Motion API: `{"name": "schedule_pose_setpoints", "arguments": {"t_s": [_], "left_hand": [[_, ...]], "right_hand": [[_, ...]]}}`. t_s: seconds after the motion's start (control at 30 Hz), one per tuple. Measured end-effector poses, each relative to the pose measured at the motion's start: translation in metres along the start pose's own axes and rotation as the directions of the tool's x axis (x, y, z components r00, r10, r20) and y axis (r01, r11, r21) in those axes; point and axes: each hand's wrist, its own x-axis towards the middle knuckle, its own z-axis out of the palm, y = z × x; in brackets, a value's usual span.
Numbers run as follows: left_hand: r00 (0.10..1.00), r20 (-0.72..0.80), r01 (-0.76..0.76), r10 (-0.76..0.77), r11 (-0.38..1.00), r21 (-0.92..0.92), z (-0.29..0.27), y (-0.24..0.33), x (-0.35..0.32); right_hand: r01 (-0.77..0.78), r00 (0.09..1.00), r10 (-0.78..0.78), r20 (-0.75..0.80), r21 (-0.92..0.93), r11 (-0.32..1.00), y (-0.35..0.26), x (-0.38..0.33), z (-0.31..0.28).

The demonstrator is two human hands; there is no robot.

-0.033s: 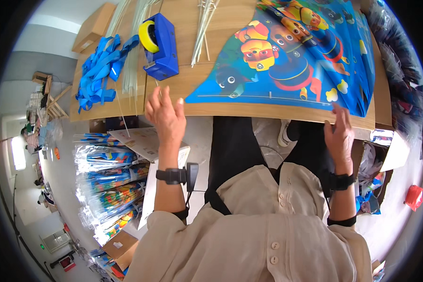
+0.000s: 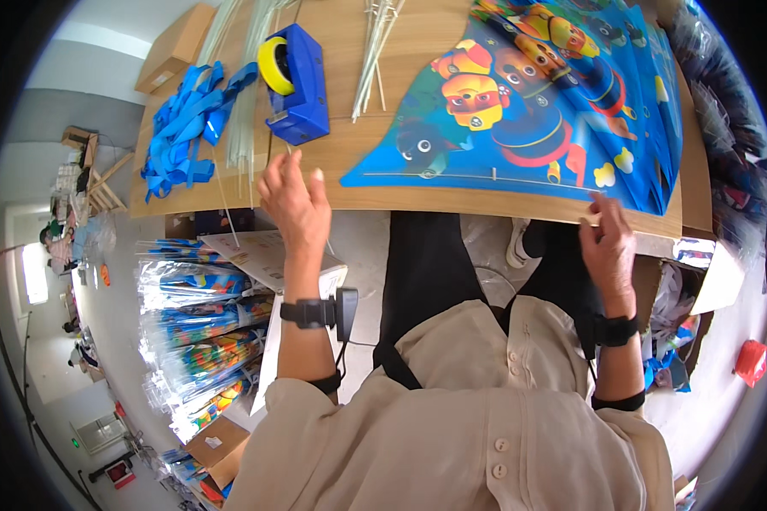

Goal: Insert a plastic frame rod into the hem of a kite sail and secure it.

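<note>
My left hand [image 2: 294,204] hovers with fingers spread at the front edge of the wooden table [image 2: 452,200], just below a blue tape dispenser [image 2: 298,85] with a yellow roll; it holds nothing. My right hand [image 2: 609,247] is at the table's front edge on the right, fingertips and thumb pinching the lower corner of the top blue cartoon-printed kite sheet [image 2: 520,111]. That sheet tops a fanned stack of several like it. Both wrists wear black bands.
A pile of blue ribbon strips [image 2: 183,128] lies at the table's left. Thin white rods [image 2: 375,51] lie beside the dispenser. A cardboard box [image 2: 175,51] sits at the far left corner. Bagged colourful kites [image 2: 200,332] stack on the floor to my left.
</note>
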Motion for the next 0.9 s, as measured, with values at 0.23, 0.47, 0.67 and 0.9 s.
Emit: {"name": "schedule_pose_setpoints", "arguments": {"t_s": [0.23, 0.47, 0.67, 0.9], "left_hand": [[0.878, -0.043, 0.332, -0.477, 0.671, -0.663, -0.013, -0.035, 0.097], [0.663, 0.509, 0.723, -0.549, 0.293, -0.625, -0.016, -0.039, 0.125], [0.680, 0.539, 0.702, -0.496, 0.229, -0.674, -0.010, -0.042, 0.128], [0.852, 0.426, 0.451, -0.304, 0.011, -0.893, -0.007, -0.050, 0.099]], "right_hand": [[0.093, 0.968, -0.193, 0.163, 0.481, 0.872, -0.046, 0.011, 0.061], [0.028, 0.983, -0.115, 0.143, 0.501, 0.865, -0.037, 0.014, 0.080], [0.089, 0.988, -0.144, 0.059, 0.540, 0.837, -0.036, 0.012, 0.084], [0.121, 0.987, -0.160, 0.029, 0.530, 0.840, -0.035, 0.011, 0.084]]}}
